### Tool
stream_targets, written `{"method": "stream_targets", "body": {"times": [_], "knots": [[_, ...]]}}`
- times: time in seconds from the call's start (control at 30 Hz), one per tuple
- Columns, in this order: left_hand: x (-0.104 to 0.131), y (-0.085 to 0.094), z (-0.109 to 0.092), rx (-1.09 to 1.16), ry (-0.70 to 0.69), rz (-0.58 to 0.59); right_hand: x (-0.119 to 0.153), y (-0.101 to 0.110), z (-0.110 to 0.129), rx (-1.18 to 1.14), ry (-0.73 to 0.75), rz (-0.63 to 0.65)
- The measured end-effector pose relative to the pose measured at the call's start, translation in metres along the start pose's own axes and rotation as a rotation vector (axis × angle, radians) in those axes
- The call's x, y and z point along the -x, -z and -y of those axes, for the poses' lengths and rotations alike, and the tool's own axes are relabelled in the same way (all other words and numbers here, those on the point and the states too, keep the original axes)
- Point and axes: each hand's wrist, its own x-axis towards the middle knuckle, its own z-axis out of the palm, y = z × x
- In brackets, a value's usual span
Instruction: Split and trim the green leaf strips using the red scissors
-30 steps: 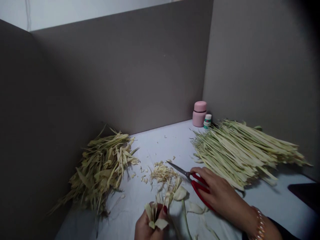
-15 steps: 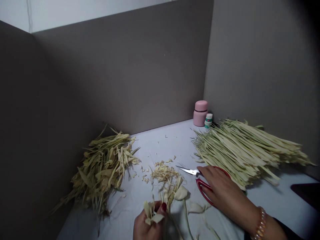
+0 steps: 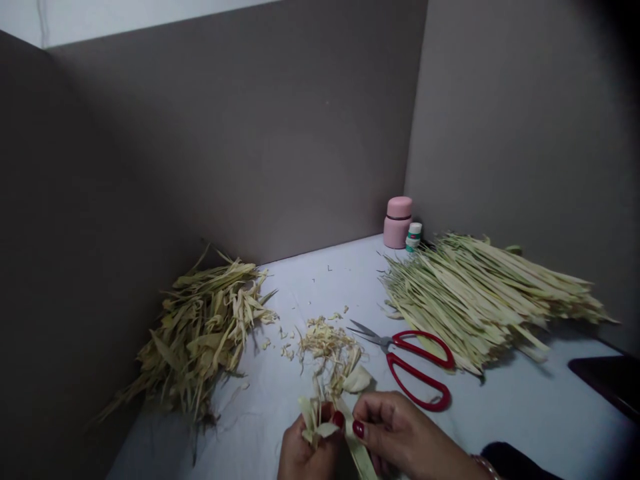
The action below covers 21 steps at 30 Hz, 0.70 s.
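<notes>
Leaf pieces (image 3: pixel 313 423), pale and splayed at the top, sit gripped between the thumb and curled fingers of the left hand (image 3: pixel 307 453). Just beside it, the right hand (image 3: pixel 403 433) is nearly closed, thumb and bent fingers pinching the edge of a pale strip (image 3: pixel 361 457) that slants down between both hands. Open-bladed scissors (image 3: pixel 385 343) with red handles lie just beyond the right hand, touching neither. Ahead of the left hand is a small heap of trimmings (image 3: pixel 325 337); farther off to its left, a tangled leaf pile (image 3: pixel 205 340). A bundle of long leaves (image 3: pixel 475 300) lies beyond the right hand, to its right.
</notes>
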Motion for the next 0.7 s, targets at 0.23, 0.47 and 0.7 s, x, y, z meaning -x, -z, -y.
{"method": "stream_targets", "body": {"times": [0.23, 0.47, 0.7], "knots": [[-0.002, 0.003, 0.0, -0.251, -0.082, 0.022, 0.006, -0.002, 0.007, 0.216, 0.125, -0.036], [-0.001, 0.004, -0.013, -0.212, -0.018, 0.101, 0.005, -0.003, 0.009, -0.081, 0.044, -0.013], [0.0, 0.007, 0.003, -0.326, -0.161, 0.118, 0.005, -0.003, -0.002, 0.042, 0.112, -0.056]]}}
